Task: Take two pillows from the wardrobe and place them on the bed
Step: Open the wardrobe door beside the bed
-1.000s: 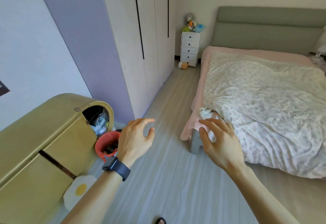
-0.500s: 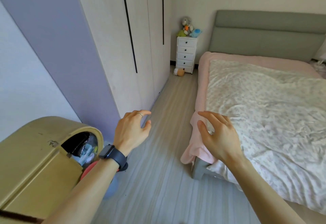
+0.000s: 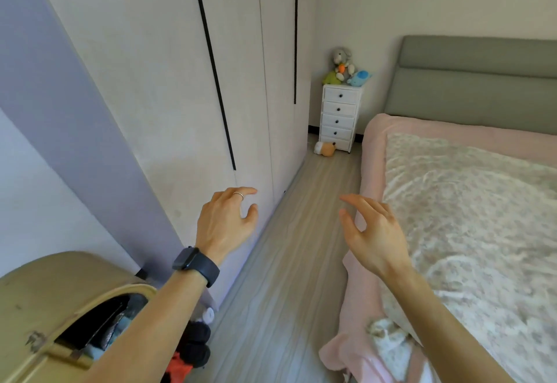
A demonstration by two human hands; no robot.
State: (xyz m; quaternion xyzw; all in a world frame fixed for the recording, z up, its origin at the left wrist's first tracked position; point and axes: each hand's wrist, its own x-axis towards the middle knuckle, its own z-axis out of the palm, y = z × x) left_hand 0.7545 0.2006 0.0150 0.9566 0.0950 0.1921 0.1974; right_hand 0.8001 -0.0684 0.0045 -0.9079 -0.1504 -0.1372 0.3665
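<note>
Head camera looks down a narrow strip of wooden floor [image 3: 289, 262] between the wardrobe [image 3: 168, 81] and the bed [image 3: 373, 153]. The wardrobe fills the side from 9 to 12 o'clock; all its pale doors are closed, with thin black handle lines on them, so the pillows are not visible and I cannot tell where inside they lie. The bed is from 1 to 5 o'clock, with a pink sheet, a flowered quilt [image 3: 470, 220] on top and a grey-green headboard [image 3: 476, 81].

The left hand [image 3: 226, 223] is raised in front of the lower part of the wardrobe, at about 10 o'clock from the picture centre. Its fingers are apart and a little curled, holding nothing, with a ring on one finger and a dark watch [image 3: 196, 265] on the wrist. The right hand [image 3: 373, 232] is at about 3 o'clock, above the edge of the bed, fingers also spread and empty.

At 12 o'clock, far away, a white chest of drawers [image 3: 339, 117] stands in the corner with soft toys [image 3: 346, 66] on it. At 7 o'clock is a yellow cabinet [image 3: 45, 307].
</note>
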